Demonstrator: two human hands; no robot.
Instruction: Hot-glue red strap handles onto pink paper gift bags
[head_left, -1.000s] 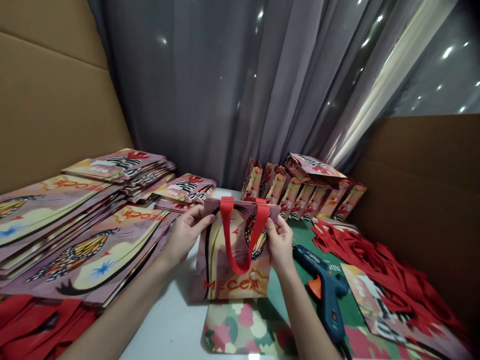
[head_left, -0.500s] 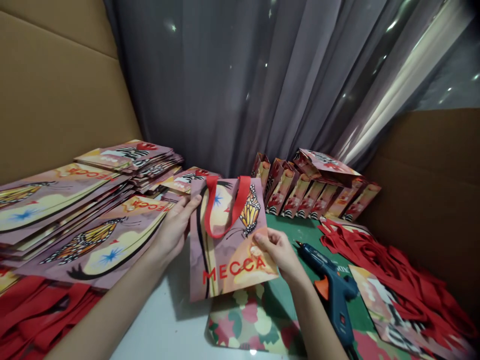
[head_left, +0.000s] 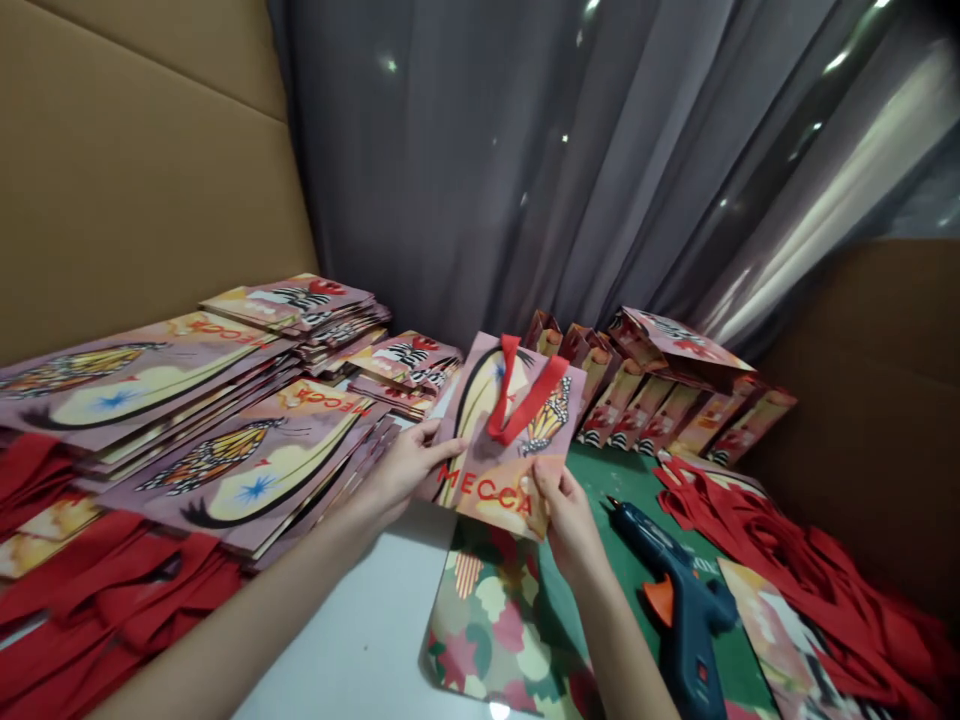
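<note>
A purple and orange paper bag (head_left: 487,475) with a butterfly print, red MECCA lettering and a red ribbon handle (head_left: 529,400) is held up in the middle of the head view. My left hand (head_left: 409,465) pinches its left edge, thumb on the front face. At the lower right edge, my right hand (head_left: 562,510) grips it with the thumb on the front. The handle loop hangs down over the bag's front. Beneath the bag lies a camouflage-patterned sheet (head_left: 487,640) on the white table (head_left: 360,620).
Flat bags (head_left: 255,460) are stacked at the left, with red ribbons (head_left: 112,610) in front. Several upright bags (head_left: 645,410) line the back right. A blue glue gun (head_left: 686,610) rests on a green mat (head_left: 607,480), beside more red ribbons (head_left: 795,550).
The bag has tilted back, its top leaning away. My left hand has moved from near its top left corner down its left edge. The camera view has shifted slightly left.
</note>
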